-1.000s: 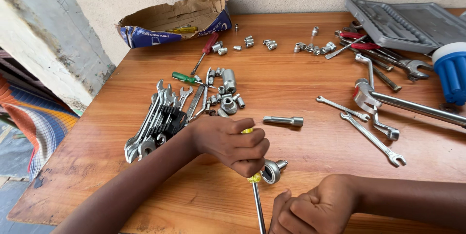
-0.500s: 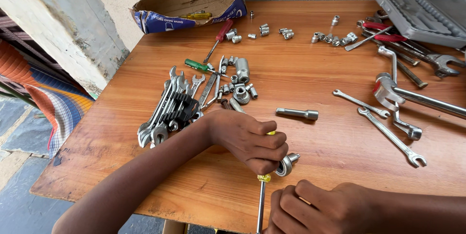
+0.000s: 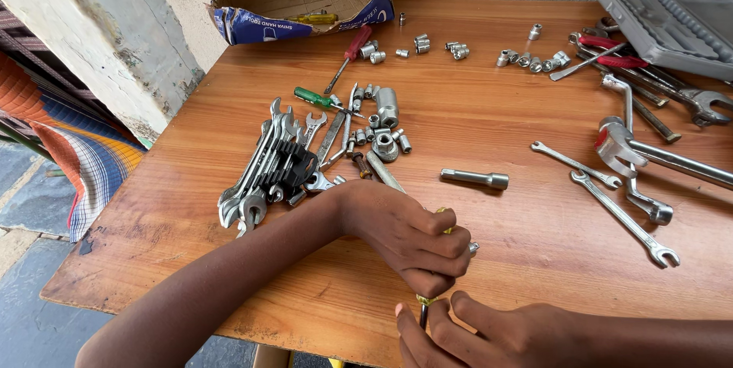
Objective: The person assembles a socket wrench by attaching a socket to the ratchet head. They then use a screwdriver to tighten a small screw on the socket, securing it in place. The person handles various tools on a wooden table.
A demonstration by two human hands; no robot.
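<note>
Mostly screwdriver (image 3: 422, 308) hidden inside left hand (image 3: 412, 238)

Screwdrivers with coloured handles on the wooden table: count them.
3: red-handled screwdriver near the torn cardboard box, green-handled screwdriver above the spanner pile, yellow-handled one gripped by both hands. Others may be hidden.

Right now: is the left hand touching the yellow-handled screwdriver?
Touching. The head view shows the left hand closed around the yellow-handled screwdriver, its yellow grip showing above and below the curled fingers.
</note>
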